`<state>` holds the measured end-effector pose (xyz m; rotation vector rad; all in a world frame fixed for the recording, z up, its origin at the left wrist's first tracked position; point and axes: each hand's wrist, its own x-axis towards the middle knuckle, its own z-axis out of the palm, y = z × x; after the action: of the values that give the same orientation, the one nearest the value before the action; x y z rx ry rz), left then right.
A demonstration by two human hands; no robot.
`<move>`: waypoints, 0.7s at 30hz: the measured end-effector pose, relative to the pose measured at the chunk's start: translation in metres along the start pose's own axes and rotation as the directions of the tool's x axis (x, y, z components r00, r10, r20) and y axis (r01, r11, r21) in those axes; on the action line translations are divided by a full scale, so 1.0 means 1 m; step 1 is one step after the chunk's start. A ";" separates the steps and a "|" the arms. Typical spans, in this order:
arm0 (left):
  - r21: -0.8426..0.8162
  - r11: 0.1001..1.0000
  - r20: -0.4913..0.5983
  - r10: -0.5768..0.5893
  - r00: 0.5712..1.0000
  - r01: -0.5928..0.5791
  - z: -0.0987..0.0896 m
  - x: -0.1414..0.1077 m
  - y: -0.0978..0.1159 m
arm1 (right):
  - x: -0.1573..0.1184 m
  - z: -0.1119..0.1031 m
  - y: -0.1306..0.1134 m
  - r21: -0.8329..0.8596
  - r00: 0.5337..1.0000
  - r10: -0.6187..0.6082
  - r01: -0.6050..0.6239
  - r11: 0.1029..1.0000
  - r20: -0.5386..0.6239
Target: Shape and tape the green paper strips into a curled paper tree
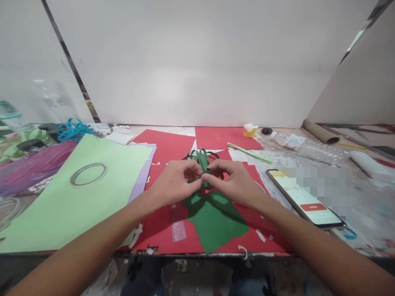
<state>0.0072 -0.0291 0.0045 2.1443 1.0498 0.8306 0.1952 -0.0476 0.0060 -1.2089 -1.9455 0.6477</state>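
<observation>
Both hands meet at a dark green looped paper-strip ornament (201, 156), its curled strips fanning out above the fingers. My left hand (179, 179) pinches it from the left, thumb and fingertips closed. From the other side my right hand (233, 179) pinches the same ornament, its thumb near the left thumb. The fingers hide the ornament's middle. Just below lies a green paper sheet (219, 222) on red paper (157, 230). A small clear plastic strip (178, 224) rests left of the green sheet.
On the left, a tape roll (89, 175) lies on light green paper (101, 209), near blue paper loops (74, 130). To the right are a phone (305, 199), a yellow tub (250, 130), green strips (249, 153) and a cardboard tube (321, 132). White panels (191, 61) stand behind.
</observation>
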 end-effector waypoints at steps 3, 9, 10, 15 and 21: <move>0.012 1.000 -0.038 0.003 0.999 -0.002 0.002 0.000 0.000 | 0.000 0.002 -0.001 -0.009 1.000 0.014 -0.015 1.000 -0.017; 0.000 1.000 -0.106 0.015 0.994 -0.015 0.006 0.000 -0.001 | 0.001 0.003 -0.001 0.002 0.994 0.070 -0.070 0.998 -0.087; 0.008 1.000 -0.127 0.018 0.992 -0.017 0.006 -0.001 0.000 | 0.002 0.003 -0.001 0.003 0.991 0.076 -0.076 0.997 -0.106; -0.002 1.000 -0.178 -0.027 0.984 0.027 0.007 0.000 0.003 | 0.002 0.002 0.003 0.104 0.992 0.085 -0.075 0.992 -0.090; -0.341 0.940 -0.091 -0.062 0.994 0.028 0.006 0.001 -0.002 | 0.004 -0.001 0.008 0.375 0.996 0.084 -0.080 0.924 0.006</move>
<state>0.0116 -0.0286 0.0001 1.7975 0.9235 1.0260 0.1992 -0.0407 0.0021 -1.0504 -1.6695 1.0044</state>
